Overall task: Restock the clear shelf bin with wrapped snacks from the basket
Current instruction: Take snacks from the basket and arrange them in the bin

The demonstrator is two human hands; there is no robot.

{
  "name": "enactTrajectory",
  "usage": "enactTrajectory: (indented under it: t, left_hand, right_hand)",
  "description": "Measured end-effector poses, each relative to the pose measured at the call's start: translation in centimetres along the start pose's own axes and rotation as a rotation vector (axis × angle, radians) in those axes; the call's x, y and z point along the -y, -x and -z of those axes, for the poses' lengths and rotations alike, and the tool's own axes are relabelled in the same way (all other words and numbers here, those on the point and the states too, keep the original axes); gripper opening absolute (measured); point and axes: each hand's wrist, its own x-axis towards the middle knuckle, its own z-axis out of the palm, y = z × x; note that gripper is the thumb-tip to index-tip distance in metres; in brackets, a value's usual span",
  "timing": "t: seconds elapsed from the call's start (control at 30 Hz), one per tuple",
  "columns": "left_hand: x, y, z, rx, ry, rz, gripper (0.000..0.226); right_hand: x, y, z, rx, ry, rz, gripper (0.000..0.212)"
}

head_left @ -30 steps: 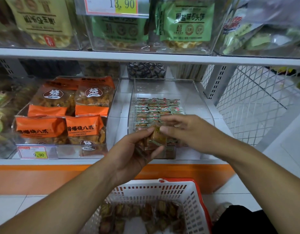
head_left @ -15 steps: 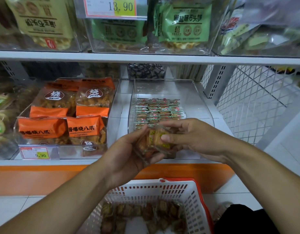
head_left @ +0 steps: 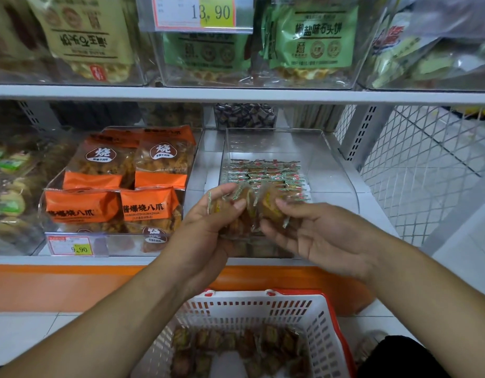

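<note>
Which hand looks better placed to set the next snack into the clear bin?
Probably the right hand: it pinches one wrapped snack near the clear bin, while the left hand grips the remainder.

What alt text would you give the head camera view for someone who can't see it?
Two bare hands, left hand and right hand, hold a bunch of wrapped snacks at the front of a clear shelf bin partly filled with neat rows. Below, a white basket holds more snacks; orange packets sit left.

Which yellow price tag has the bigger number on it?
The top price tag, clipped above the green packets, reads 13.90. The lower price tag, under the orange packets, reads only 9.90.
</note>
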Motion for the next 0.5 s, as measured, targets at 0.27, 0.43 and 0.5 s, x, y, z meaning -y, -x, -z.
enactTrajectory:
  t: [0.27, 0.43, 0.5]
  left_hand:
    - [-1.0, 0.7, 0.0, 0.088, -0.045, -0.031, 0.047]
    - [-1.1, 0.8, 0.5, -0.024, -0.052, 0.030, 0.047]
    - [-1.1, 0.5, 0.8, -0.104, -0.071, 0.003, 0.038]
  right_hand:
    - [-1.8, 0.1, -1.5, 0.079, 0.031, -0.075, 0.043]
    - [-1.1, 0.0, -1.8, 0.010, -0.025, 0.053, 0.038]
    - [-0.5, 0.0, -1.6, -0.006, -0.031, 0.087, 0.047]
